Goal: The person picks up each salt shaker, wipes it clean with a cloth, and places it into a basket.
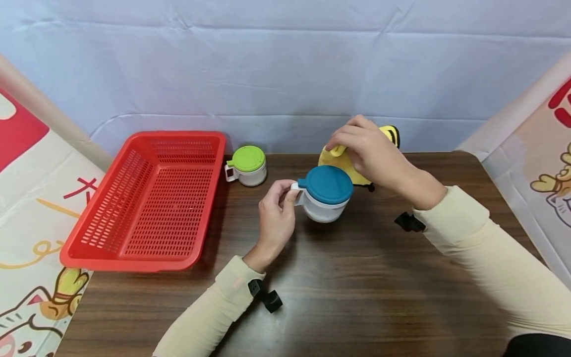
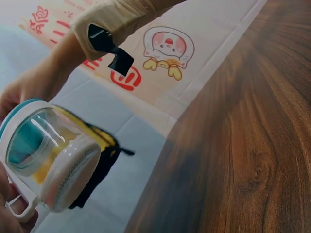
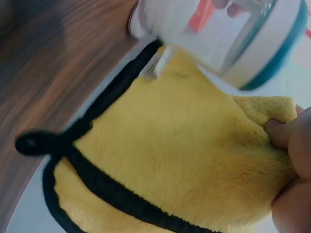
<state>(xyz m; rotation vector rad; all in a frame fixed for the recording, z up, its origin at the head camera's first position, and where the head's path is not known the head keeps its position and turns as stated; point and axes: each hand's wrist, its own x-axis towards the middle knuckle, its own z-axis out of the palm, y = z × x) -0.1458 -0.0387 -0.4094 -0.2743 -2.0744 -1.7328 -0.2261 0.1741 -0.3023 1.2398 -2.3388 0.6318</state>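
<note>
In the head view my left hand [image 1: 275, 218] grips the white handle of a seasoning jar [image 1: 324, 210], which has a blue lid [image 1: 329, 184] and a see-through body. The jar is held off the table; the left wrist view shows its base [image 2: 73, 170] tilted. Just beyond it, my right hand [image 1: 372, 153] pinches a yellow cloth [image 3: 160, 131] with black edging. The cloth hangs behind and beside the jar, partly hidden by the hand and lid. Whether it touches the jar, I cannot tell.
A red perforated basket [image 1: 165, 213] stands on the left of the wooden table [image 1: 348, 297]. Between basket and hands, near the back edge, sits a second jar [image 1: 248, 166] with a green lid. A pale curtain [image 1: 285, 74] hangs behind the table.
</note>
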